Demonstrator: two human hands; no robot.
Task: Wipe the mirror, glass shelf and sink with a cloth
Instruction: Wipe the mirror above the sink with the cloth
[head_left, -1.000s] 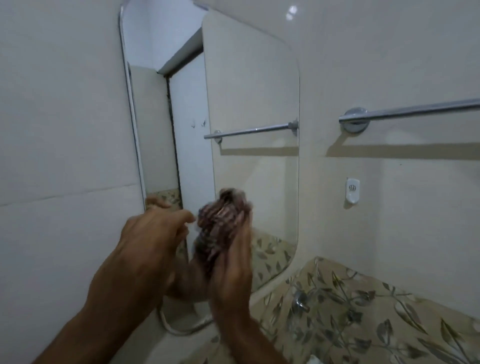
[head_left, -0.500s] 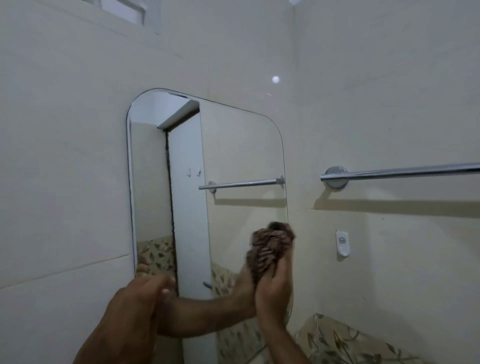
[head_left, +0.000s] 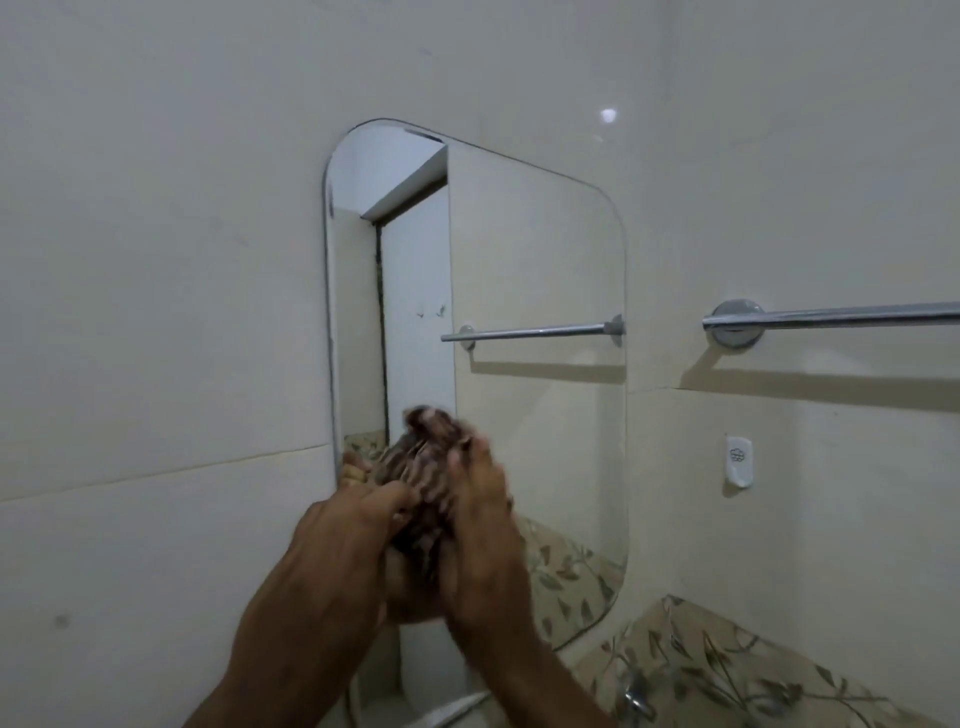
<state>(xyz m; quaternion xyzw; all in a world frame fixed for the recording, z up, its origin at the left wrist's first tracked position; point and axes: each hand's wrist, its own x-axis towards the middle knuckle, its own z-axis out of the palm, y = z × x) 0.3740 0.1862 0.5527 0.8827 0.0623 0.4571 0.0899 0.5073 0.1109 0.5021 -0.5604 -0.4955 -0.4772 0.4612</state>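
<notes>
Fingers (head_left: 387, 496) of left hand (head_left: 343, 535) curled onto left side of cloth (head_left: 426, 467); grip motion-blurred. Right hand (head_left: 480, 514) cups cloth from right, fingers wrapped round it. Cloth: bunched, brown striped, held between both hands in front of lower left part of mirror (head_left: 535, 260); contact with glass cannot be told. Mirror: rounded corners, fixed to cream tile wall. Towel bar (head_left: 831, 315) right of mirror, small white hook (head_left: 738, 461) below bar. Leaf-pattern tile (head_left: 727, 670) at lower right.

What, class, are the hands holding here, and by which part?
Both hands, left hand and right hand, hold the bunched striped cloth by its lower sides.
</notes>
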